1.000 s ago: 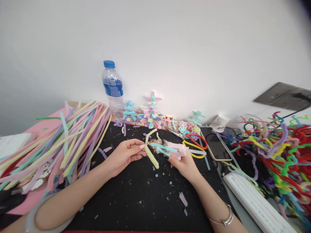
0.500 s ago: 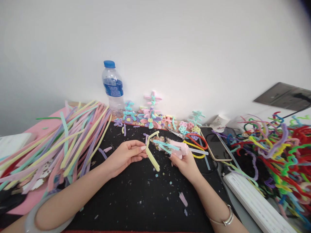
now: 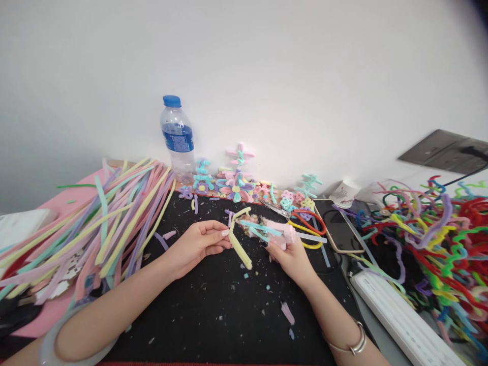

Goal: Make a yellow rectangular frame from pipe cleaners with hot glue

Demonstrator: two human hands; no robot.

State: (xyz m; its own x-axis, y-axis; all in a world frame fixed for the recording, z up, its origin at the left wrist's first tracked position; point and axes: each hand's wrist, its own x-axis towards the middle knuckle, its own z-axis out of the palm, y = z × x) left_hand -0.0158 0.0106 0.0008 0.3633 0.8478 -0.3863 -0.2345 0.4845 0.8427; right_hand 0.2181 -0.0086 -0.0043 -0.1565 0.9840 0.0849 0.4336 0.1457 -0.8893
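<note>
Between the thumb and fingers of my left hand point(image 3: 200, 246) is a pale yellow pipe cleaner point(image 3: 240, 250), bent at the pinch, with one arm slanting down right and a shorter one rising right. My right hand point(image 3: 290, 256) is closed around a pale pink glue gun point(image 3: 275, 231), its dirty tip pointing left, close to the yellow piece. Light blue strips point(image 3: 261, 227) lie along the gun, and a clear glue stick point(image 3: 310, 238) sticks out of its back. Whether the tip touches the yellow piece I cannot tell. Both hands are above a black mat point(image 3: 198, 315).
Pastel pipe cleaners point(image 3: 125, 213) are heaped at left, bright ones point(image 3: 450, 244) at right. Along the wall stand a bottle point(image 3: 177, 137), pipe-cleaner figures point(image 3: 236, 178) and a paper cup point(image 3: 345, 193). Scissors point(image 3: 308, 223), a phone point(image 3: 341, 226) and a white power strip point(image 3: 400, 315) lie at right.
The yellow pipe cleaner has shifted very slightly to the right at its lower end. Both hands keep nearly the same place and grip.
</note>
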